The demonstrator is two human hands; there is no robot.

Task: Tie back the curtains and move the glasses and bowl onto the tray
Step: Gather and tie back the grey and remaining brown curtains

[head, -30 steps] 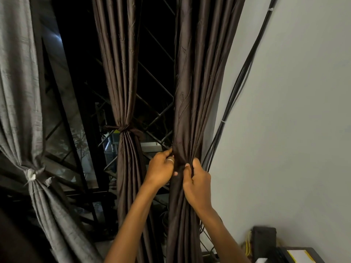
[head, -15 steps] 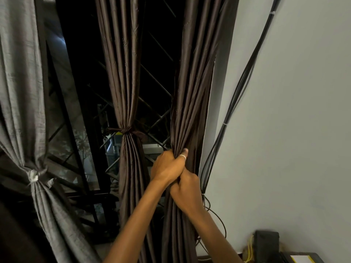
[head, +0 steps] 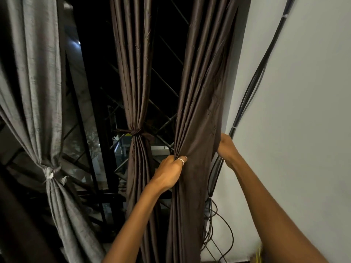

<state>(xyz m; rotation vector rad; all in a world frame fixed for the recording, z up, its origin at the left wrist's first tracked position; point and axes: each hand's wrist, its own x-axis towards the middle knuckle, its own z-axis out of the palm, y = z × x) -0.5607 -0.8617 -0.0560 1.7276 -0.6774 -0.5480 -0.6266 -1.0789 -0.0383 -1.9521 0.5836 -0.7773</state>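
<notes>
Gripping with the left hand (head: pixel 170 173), fingers curled tight round a bunch of pleats, the near edge of the right-hand brown curtain (head: pixel 199 111). Touching that curtain's far edge with the right hand (head: pixel 227 149), fingertips tucked behind the cloth; impossible to tell whether clasped or loose. Hanging between the two hands with long axis upright, top leaning slightly rightward, cloth spread flat from one hand to the other, running up above both and down past the wrists. Just right of the right hand, black cables (head: pixel 252 92) along the pale wall (head: pixel 303 111), looped lower down. Near, left of the left hand, a second brown curtain (head: pixel 135 82), cinched by a tie (head: pixel 135 132) slightly above hand level. Well apart, farther left, a grey curtain (head: pixel 36 82) bound with a whitish tie (head: pixel 49 172).
</notes>
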